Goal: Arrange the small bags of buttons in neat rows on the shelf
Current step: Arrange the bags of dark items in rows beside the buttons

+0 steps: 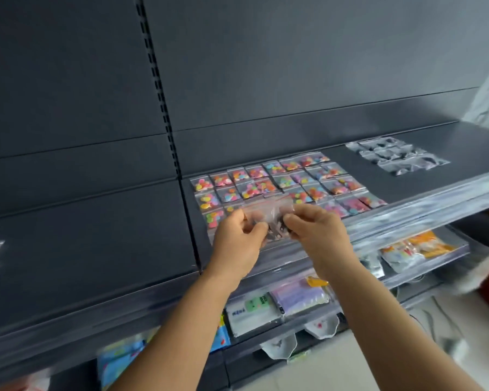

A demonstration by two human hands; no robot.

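Clear plastic, red zip strip along the top: small bag of dark buttons (pixel 270 221) up between both hands, just above the front edge of the dark grey shelf (pixel 424 136). Left hand (pixel 239 239) pinching the bag's left side, fingers curled in tight around it. Right hand (pixel 319 230) pinching the right side, thumb and fingertips closed on the plastic. Bag stretched flat between the two grips, dark contents bunched low in the middle, somewhat blurred. Behind it, on the shelf, rows of bags of coloured buttons (pixel 283 182) lying flat, edge to edge, four rows deep. Further right, well apart, a smaller cluster of bags with dark contents (pixel 397 155), also flat on the shelf. Below, on lower shelves, assorted packaged goods (pixel 277 303), too blurred to read.
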